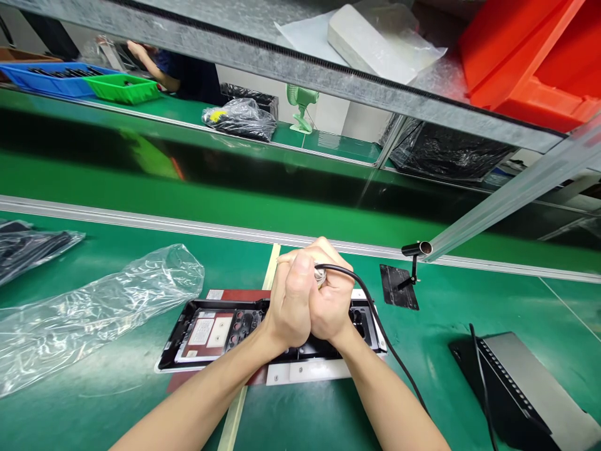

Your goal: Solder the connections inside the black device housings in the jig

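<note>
Head view shows the left hand (292, 297) and right hand (334, 297) clenched together around a largely hidden corded item (320, 275), over the housing (230, 305) just right of its middle, the long axis running left to right, the right hand nearer its right end.

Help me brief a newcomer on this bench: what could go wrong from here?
The left hand and right hand are clasped around a silvery piece above the black housing; a slip might knock or scratch it.
The black cable curves beside the right forearm, so it could snag.
The clear plastic bag lies near the housing's left end and might get in the way.
</note>
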The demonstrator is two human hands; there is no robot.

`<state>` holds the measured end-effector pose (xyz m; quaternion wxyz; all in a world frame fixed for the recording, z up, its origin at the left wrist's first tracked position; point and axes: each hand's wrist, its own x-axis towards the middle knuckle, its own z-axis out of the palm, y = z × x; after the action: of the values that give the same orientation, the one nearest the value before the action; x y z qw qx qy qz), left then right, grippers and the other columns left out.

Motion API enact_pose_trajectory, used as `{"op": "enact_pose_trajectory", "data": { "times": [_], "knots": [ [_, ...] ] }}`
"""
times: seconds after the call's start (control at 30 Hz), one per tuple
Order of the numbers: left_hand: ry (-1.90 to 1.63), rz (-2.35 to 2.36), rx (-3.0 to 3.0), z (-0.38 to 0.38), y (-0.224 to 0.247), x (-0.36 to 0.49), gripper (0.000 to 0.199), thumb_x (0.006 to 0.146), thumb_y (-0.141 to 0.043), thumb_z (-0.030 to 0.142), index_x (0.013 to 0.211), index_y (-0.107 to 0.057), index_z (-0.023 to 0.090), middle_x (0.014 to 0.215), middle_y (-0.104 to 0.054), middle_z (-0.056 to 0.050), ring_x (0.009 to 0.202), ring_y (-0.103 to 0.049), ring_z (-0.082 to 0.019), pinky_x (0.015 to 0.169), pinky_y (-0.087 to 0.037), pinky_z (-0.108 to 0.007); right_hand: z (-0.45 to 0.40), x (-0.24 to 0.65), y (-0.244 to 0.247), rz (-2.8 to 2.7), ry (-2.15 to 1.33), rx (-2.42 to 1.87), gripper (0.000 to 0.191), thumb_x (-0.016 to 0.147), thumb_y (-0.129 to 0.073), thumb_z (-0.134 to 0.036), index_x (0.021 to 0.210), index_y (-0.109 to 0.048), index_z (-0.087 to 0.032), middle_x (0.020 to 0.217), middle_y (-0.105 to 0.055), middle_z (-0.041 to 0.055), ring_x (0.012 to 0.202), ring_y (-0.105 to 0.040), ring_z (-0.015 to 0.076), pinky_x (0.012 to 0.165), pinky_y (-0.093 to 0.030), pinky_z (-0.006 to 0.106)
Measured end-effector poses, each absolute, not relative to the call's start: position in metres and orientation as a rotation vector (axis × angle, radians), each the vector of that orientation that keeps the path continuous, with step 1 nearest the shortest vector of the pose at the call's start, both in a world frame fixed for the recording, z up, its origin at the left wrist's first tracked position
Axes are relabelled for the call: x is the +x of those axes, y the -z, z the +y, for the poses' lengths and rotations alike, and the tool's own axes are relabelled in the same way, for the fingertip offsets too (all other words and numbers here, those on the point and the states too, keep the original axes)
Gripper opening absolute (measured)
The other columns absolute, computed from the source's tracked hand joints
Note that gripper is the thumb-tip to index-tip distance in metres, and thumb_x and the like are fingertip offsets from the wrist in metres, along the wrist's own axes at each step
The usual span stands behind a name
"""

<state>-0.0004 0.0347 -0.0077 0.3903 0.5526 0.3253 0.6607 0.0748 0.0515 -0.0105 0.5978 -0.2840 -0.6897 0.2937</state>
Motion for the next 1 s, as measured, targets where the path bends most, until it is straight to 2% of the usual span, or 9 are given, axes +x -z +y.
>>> {"op": "enact_pose_trajectory", "data": {
  "times": [0.33, 0.47, 0.57, 0.67, 0.8, 0.83, 0.9, 0.97, 1.0],
  "knots": [
    [-1.629, 0.791, 1.464, 0.034, 0.006, -0.002, 0.062, 0.105, -0.026, 0.058, 0.081, -0.067, 0.019, 0.087, -0.069, -0.009, 0.083, -0.064, -0.023, 0.081, -0.052, -0.039, 0.051, 0.077, 0.009, -1.619, -0.667, -0.643, 0.02, 0.095, -0.058, -0.03, 0.089, -0.075, -0.021, 0.085, -0.066, 0.0047, 0.077, -0.063, 0.0172, 0.07, -0.051, 0.033],
    [-1.597, 0.842, 1.496, 0.034, 0.01, -0.003, 0.061, 0.105, -0.024, 0.06, 0.075, -0.06, 0.02, 0.074, -0.063, -0.006, 0.073, -0.06, -0.022, 0.07, -0.047, -0.037, 0.052, 0.08, 0.009, -1.637, -0.687, -0.641, 0.025, 0.098, -0.054, -0.028, 0.105, -0.077, -0.023, 0.093, -0.067, 0.0056, 0.082, -0.065, 0.0175, 0.074, -0.053, 0.035],
    [-1.572, 0.917, 1.531, 0.033, 0.011, -0.005, 0.06, 0.104, -0.021, 0.062, 0.066, -0.046, 0.023, 0.059, -0.048, -0.001, 0.057, -0.047, -0.018, 0.059, -0.036, -0.035, 0.052, 0.082, 0.006, -1.675, -0.669, -0.67, 0.033, 0.1, -0.05, -0.031, 0.124, -0.073, -0.026, 0.109, -0.065, 0.0088, 0.099, -0.065, 0.0209, 0.084, -0.055, 0.039],
    [-1.496, 0.971, 1.618, 0.031, 0.006, -0.009, 0.064, 0.102, -0.011, 0.066, 0.063, -0.038, 0.023, 0.059, -0.046, -0.001, 0.056, -0.04, -0.017, 0.059, -0.035, -0.034, 0.052, 0.083, 0.002, -1.72, -0.603, -0.717, 0.038, 0.101, -0.05, -0.038, 0.134, -0.067, -0.03, 0.133, -0.057, 0.0104, 0.124, -0.057, 0.0256, 0.103, -0.05, 0.047],
    [-1.427, 0.997, 1.871, 0.033, 0.0, -0.026, 0.074, 0.095, -0.003, 0.075, 0.072, -0.048, 0.022, 0.087, -0.061, -0.008, 0.087, -0.054, -0.023, 0.084, -0.044, -0.039, 0.05, 0.084, -0.002, -1.731, -0.585, -0.736, 0.041, 0.101, -0.05, -0.04, 0.139, -0.063, -0.03, 0.152, -0.045, 0.0089, 0.143, -0.044, 0.0288, 0.119, -0.037, 0.054],
    [-1.43, 1.008, 1.896, 0.033, 0.001, -0.032, 0.076, 0.094, -0.002, 0.076, 0.076, -0.051, 0.022, 0.093, -0.062, -0.009, 0.093, -0.054, -0.024, 0.088, -0.044, -0.04, 0.05, 0.084, -0.002, -1.725, -0.58, -0.753, 0.041, 0.101, -0.05, -0.039, 0.138, -0.064, -0.03, 0.151, -0.046, 0.0092, 0.143, -0.044, 0.0285, 0.119, -0.037, 0.053],
    [-1.44, 1.074, 1.838, 0.031, 0.008, -0.045, 0.073, 0.098, -0.005, 0.072, 0.081, -0.054, 0.021, 0.09, -0.06, -0.007, 0.088, -0.053, -0.023, 0.083, -0.044, -0.038, 0.048, 0.083, -0.002, -1.701, -0.594, -0.78, 0.036, 0.101, -0.05, -0.036, 0.13, -0.069, -0.027, 0.139, -0.058, 0.0103, 0.133, -0.054, 0.026, 0.112, -0.045, 0.049],
    [-1.417, 1.191, 1.722, 0.026, 0.019, -0.059, 0.063, 0.105, -0.013, 0.061, 0.08, -0.054, 0.021, 0.08, -0.057, -0.003, 0.075, -0.05, -0.019, 0.072, -0.041, -0.034, 0.046, 0.081, 0.0, -1.64, -0.701, -0.777, 0.028, 0.102, -0.05, -0.033, 0.112, -0.075, -0.023, 0.109, -0.07, 0.0084, 0.106, -0.067, 0.0213, 0.093, -0.056, 0.041],
    [-1.378, 1.256, 1.689, 0.021, 0.026, -0.065, 0.057, 0.107, -0.018, 0.055, 0.078, -0.053, 0.02, 0.075, -0.056, -0.002, 0.071, -0.049, -0.018, 0.069, -0.039, -0.033, 0.045, 0.08, 0.001, -1.596, -0.782, -0.766, 0.027, 0.102, -0.05, -0.032, 0.1, -0.074, -0.021, 0.093, -0.07, 0.0058, 0.088, -0.069, 0.018, 0.079, -0.058, 0.036]
  ]
}}
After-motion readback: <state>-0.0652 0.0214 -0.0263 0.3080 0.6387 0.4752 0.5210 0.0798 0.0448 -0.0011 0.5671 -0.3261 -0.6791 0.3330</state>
